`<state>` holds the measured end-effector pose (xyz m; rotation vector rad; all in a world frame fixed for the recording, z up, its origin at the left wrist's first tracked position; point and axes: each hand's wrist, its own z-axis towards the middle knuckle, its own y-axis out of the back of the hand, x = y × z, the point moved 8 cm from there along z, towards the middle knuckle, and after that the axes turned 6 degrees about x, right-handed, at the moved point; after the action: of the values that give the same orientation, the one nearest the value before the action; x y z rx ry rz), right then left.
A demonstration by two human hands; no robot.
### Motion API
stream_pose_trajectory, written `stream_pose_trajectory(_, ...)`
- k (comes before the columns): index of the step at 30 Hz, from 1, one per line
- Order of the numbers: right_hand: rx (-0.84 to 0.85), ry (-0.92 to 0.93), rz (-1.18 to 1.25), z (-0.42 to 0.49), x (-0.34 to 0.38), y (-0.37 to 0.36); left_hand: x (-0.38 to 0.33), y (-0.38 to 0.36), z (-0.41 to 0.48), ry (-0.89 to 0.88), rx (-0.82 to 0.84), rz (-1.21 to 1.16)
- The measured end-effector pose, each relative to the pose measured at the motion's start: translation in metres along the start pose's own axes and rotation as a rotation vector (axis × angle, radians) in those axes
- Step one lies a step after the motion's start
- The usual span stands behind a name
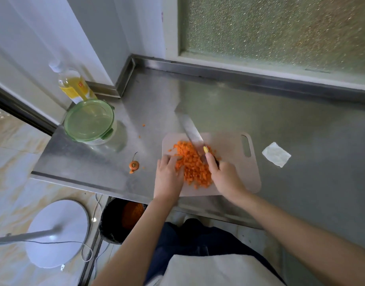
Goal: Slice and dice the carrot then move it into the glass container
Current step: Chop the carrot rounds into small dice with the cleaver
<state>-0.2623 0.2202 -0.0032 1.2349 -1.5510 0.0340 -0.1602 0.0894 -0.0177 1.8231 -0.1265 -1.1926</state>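
The diced carrot [193,168] is seen as one orange heap on the left half of a pale cutting board [235,168], which is laid on a steel counter [260,112]. The knife [190,129] is gripped by the right hand [224,174]: the fingers are curled round the handle, and the forefinger is stretched along the back of the blade. The blade is pointed away and to the left, with its near part in the heap and its tip past the far edge of the board. The left hand [168,174] is held flat, with straight fingers placed against the left side of the heap. The glass container [98,141] is stood well apart at the left end of the counter and is closed by a green lid [88,118]. Just behind it a bottle [74,85] of yellow liquid is found. A cut carrot end [133,165] is seen on the counter near the left hand, and a folded white paper [276,154] is laid to the right of the board.
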Motion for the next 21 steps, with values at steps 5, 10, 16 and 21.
stream_pose_trajectory(5,-0.116,-0.063,-0.006,0.011,-0.02,0.038,-0.04,-0.016,0.041,-0.19,0.134,0.16)
stream_pose_trajectory(10,-0.142,-0.096,-0.048,0.018,-0.034,0.053,-0.05,-0.05,0.063,-0.255,0.401,0.476)
stream_pose_trajectory(16,-0.138,-0.119,-0.031,0.017,-0.037,0.057,-0.055,-0.061,0.073,-0.32,0.512,0.551)
stream_pose_trajectory(21,-0.131,-0.131,-0.033,0.013,-0.037,0.055,-0.069,-0.065,0.073,-0.402,0.548,0.598)
